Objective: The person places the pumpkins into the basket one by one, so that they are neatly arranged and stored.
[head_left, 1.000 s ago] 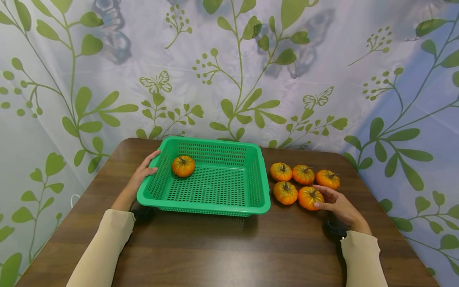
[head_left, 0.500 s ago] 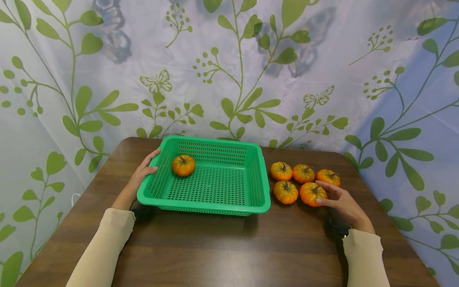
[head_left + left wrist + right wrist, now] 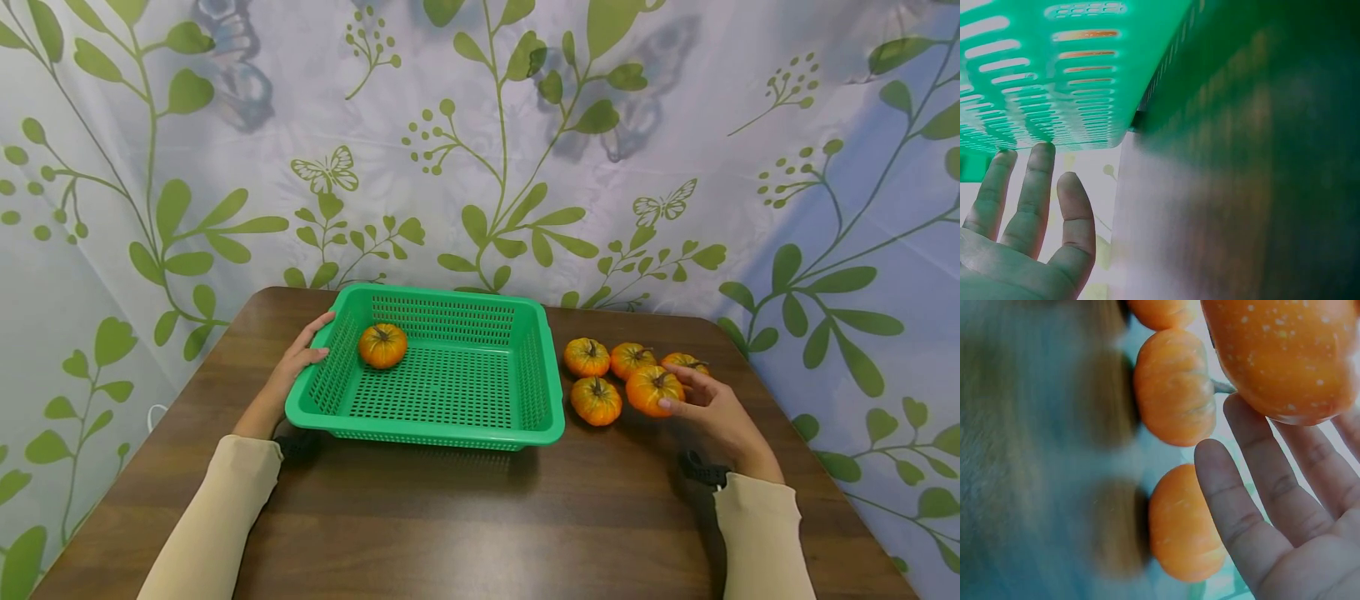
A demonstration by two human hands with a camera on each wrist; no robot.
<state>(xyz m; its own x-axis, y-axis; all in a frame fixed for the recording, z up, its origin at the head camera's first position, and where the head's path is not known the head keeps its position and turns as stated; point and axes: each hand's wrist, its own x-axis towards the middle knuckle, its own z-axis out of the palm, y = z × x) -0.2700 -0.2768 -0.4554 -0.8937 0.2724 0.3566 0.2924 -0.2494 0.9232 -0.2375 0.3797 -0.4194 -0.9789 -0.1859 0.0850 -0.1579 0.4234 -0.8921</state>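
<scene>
My right hand (image 3: 716, 417) pinches a small orange pumpkin (image 3: 654, 390) with thumb and fingers, raised above the table. In the right wrist view the held pumpkin (image 3: 1288, 359) shows from below against my fingertips, with two pumpkins resting farther off. My left hand (image 3: 292, 367) lies at the left rim of a green plastic basket (image 3: 450, 437). The left wrist view shows its fairly straight fingers (image 3: 1035, 194) at the slotted outer wall (image 3: 1085, 81). One pumpkin (image 3: 383, 346) sits inside the basket near its left wall.
Several pumpkins stand right of the basket, among them a front one (image 3: 596, 401), a back one (image 3: 587, 357) and a far-right one (image 3: 684, 363) partly hidden behind the held one. A brown wooden table (image 3: 480, 525) carries everything. A leaf-patterned curtain (image 3: 450, 125) hangs behind.
My right hand has lifted the front-right pumpkin off the table, so it now overlaps the ones behind it. The left hand and basket have not moved.
</scene>
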